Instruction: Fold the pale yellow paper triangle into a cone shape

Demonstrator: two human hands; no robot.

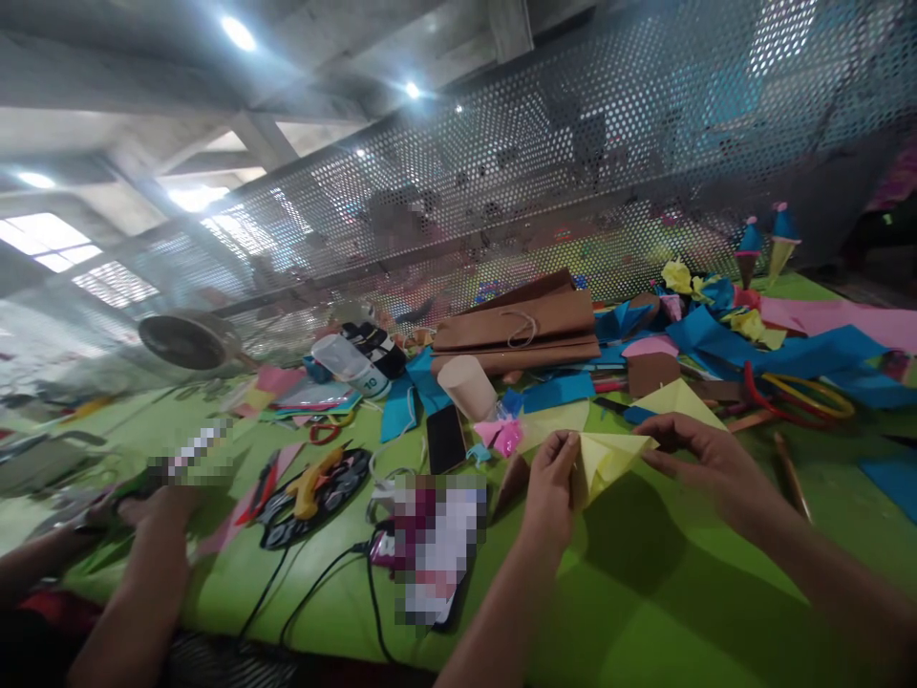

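A piece of pale yellow paper (606, 461), bent into a cone-like fold, hangs above the green table between my two hands. My left hand (553, 483) pinches its left edge between thumb and fingers. At the opposite corner, my right hand (692, 459) has its thumb and fingertips closed on the paper's pointed tip. Behind the paper lies another yellow sheet (680, 401). Close to my left hand are a small folded brown piece (510, 487) and a crumpled pink piece (507, 436).
A co-worker's arms (161, 535) rest at the left. Nearby are a yellow glue gun (315, 485) on a dark tray, a black phone (445, 440), a blurred-out phone (444, 559) with cables, rolled brown paper (516, 330), red-handled scissors (770, 397) and blue paper (780, 349). A perforated metal panel (501, 182) stands behind.
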